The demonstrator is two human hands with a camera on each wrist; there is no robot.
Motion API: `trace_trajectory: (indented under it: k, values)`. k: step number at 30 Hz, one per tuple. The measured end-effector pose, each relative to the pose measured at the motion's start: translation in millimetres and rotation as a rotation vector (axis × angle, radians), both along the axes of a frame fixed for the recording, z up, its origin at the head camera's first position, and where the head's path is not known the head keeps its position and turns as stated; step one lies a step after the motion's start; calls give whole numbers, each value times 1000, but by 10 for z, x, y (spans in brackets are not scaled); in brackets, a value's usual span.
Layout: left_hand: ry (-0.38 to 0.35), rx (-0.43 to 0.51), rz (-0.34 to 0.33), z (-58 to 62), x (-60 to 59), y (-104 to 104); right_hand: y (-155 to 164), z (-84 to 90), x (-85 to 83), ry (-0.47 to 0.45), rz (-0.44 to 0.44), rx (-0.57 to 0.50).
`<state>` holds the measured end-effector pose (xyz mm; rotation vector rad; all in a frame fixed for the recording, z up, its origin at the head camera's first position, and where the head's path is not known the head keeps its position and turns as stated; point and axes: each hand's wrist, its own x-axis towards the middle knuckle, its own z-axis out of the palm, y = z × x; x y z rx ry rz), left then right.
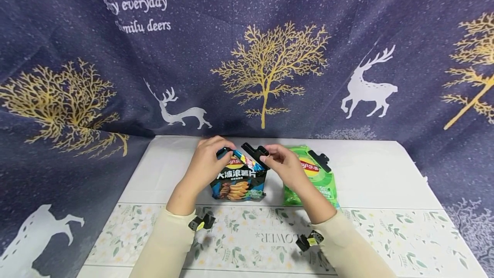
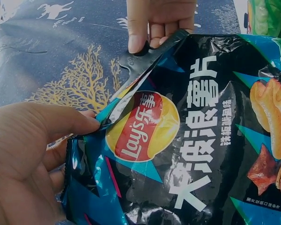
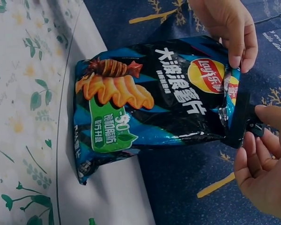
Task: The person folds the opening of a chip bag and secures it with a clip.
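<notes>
A black and blue bag of potato chips (image 1: 237,185) stands on the table, its top edge folded over. My left hand (image 1: 208,160) pinches the bag's top left corner between thumb and fingers, as the left wrist view shows up close. With thumb and fingertips, my right hand (image 1: 285,164) grips the handle of a black bag clip (image 1: 255,154) at the top right of that bag. In the right wrist view the clip (image 3: 240,119) lies across the folded edge near the corner.
A green chip bag (image 1: 308,170) lies right of the black one, partly behind my right forearm, with another black clip (image 1: 320,161) on its top edge. The white table (image 1: 370,170) carries a floral strip in front. A dark blue printed cloth (image 1: 231,55) hangs behind.
</notes>
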<state>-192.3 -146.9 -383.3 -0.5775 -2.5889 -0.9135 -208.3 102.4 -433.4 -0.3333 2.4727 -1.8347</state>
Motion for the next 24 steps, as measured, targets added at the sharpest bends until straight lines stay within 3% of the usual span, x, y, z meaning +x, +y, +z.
trace_trajectory:
  k: [24]
  values:
    - [-14,7,-12,-10,-2,-13,-29,32,7,221,102,-32]
